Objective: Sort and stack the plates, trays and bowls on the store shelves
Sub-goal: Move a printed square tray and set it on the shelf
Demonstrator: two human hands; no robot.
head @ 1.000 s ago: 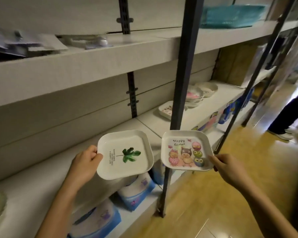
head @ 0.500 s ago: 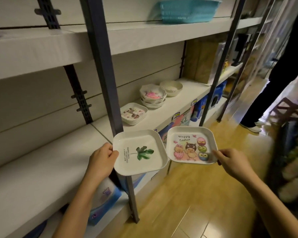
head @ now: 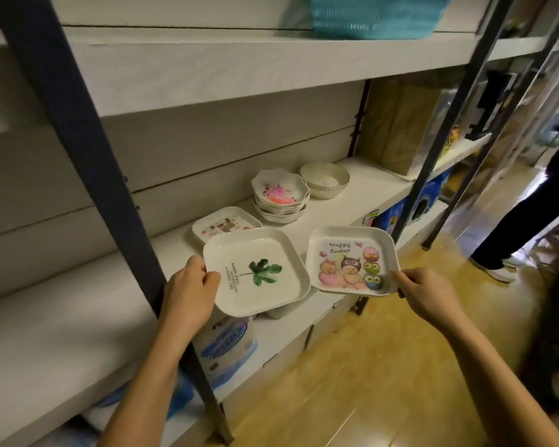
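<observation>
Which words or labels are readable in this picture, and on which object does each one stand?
"Happy Easter": on the owl plate held by the right hand.
"HAPPY DAYS": first line on the leaf plate held by the left hand; the smaller lines under it are too small to read surely.
Blue packages on the lower shelf: print blurred, unreadable.
Label on the shelf edge: too blurred to read.

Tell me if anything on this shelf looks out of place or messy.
Nothing stands out. The flower bowls and plain bowls sit in neat stacks, with a square tray beside them. The left hand and right hand each hold one tray level.
</observation>
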